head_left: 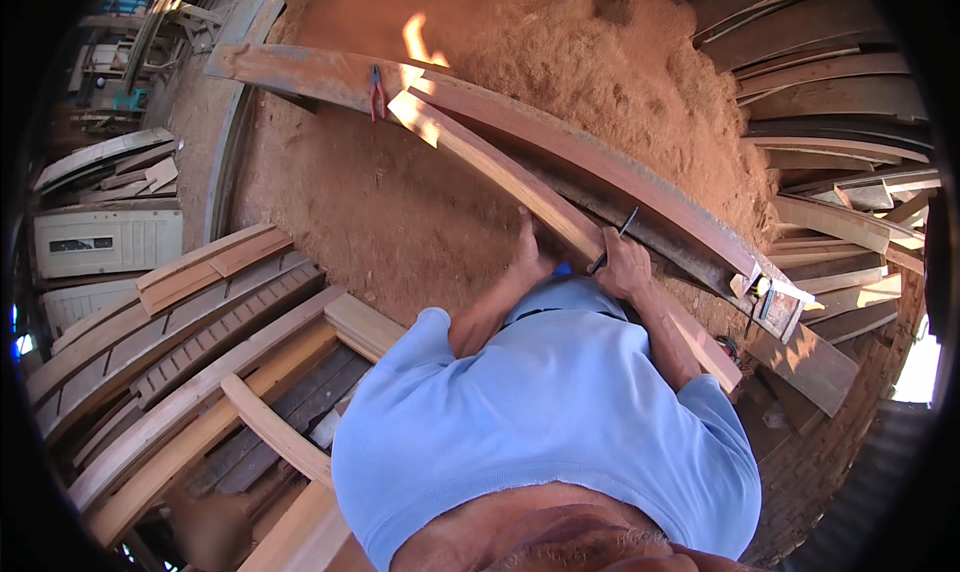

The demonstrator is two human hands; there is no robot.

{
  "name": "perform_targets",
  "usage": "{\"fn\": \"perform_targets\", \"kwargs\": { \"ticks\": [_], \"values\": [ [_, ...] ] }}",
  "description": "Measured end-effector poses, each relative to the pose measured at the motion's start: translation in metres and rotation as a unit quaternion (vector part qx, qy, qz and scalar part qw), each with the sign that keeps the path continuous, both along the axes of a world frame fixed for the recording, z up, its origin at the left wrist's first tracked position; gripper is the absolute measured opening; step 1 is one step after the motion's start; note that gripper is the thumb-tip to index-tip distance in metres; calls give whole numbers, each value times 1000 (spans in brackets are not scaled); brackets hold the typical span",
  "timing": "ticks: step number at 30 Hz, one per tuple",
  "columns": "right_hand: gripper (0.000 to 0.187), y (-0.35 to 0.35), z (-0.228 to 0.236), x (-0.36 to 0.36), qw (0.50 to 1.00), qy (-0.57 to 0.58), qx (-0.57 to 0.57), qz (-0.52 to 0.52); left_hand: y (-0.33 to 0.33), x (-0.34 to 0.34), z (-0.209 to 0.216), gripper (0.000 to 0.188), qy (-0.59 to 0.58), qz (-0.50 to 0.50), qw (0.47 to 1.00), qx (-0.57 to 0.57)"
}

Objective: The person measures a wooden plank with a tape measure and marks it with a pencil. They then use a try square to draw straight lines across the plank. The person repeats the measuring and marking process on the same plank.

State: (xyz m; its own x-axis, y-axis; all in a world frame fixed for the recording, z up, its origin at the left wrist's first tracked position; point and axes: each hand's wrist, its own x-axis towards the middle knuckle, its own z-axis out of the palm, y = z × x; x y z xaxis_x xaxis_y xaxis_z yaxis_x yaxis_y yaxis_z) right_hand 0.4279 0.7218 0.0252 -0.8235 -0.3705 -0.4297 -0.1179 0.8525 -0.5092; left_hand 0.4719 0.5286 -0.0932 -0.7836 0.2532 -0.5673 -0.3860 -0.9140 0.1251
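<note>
A long, squared wooden beam [500, 177] runs slantwise in front of me, its far end resting on a wider plank bench [300, 69]. Its near end passes under my right forearm. My right hand [626, 264] is closed at the beam's edge around a thin dark rod-like tool [629, 222], whose exact kind I cannot make out. Left of the beam, close to my waist, is my left hand [531, 252], with a finger stretched out and the others partly hidden. Something small and blue [563, 269] shows beside it. Red-handled pliers [377, 94] lie on the bench.
Sawdust [600, 82] is heaped beyond the bench. Several boards [830, 92] are stacked at the right, and more timber pieces [200, 372] lie at the left. A pale panelled door [140, 242] lies at the far left. Small items [762, 292] sit at the bench's right end.
</note>
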Motion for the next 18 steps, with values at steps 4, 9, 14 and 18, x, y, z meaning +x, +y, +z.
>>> {"fn": "perform_targets", "kwargs": {
  "ticks": [4, 9, 14, 18],
  "values": [
    [53, 9, -55, -25, 998, 69, -10, 7, 7, -42, -11, 99, 29, -19, 998, -52],
    [44, 13, -70, -52, 998, 66, 12, 19, 9, -79, -32, 89, -59, -83, 992, -70],
    [40, 17, -84, -72, 999, 50, 1, 16, 10, -100, -44, 81, -28, -56, 994, -86],
    [41, 17, -94, -77, 996, 92, 4, 9, 10, -112, -43, 82, -68, -49, 982, -171]
  ]
}}
